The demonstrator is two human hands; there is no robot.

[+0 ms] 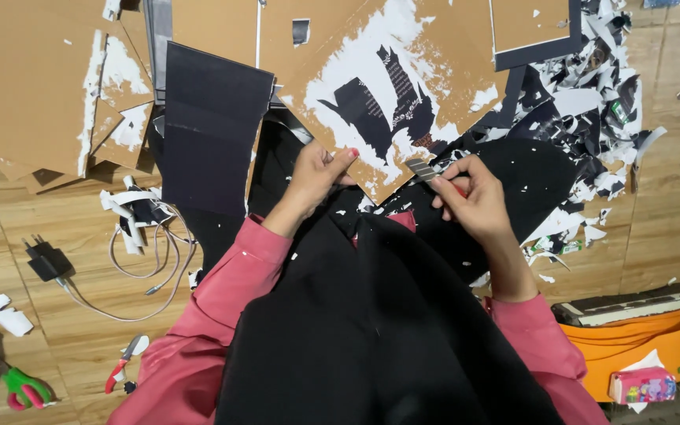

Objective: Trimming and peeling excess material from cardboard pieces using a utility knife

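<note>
Left hand (312, 177) fingers pinching cardboard sheet (391, 94); right hand (470, 197) fingers gripping knife (426, 171).
Paper scraps (592, 102) at 2 o'clock, charger (49, 261) at 9, scissors (25, 388) at 8 on floor (41, 315).

My right hand (470, 201) hides most of the cutter (426, 171); only its blade end shows. Beside the cutter, the cardboard sheet (387, 86) runs off the top edge.

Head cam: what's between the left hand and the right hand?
The pointed corner of the brown cardboard sheet, with the utility knife blade at its edge, seen in the head view.
</note>
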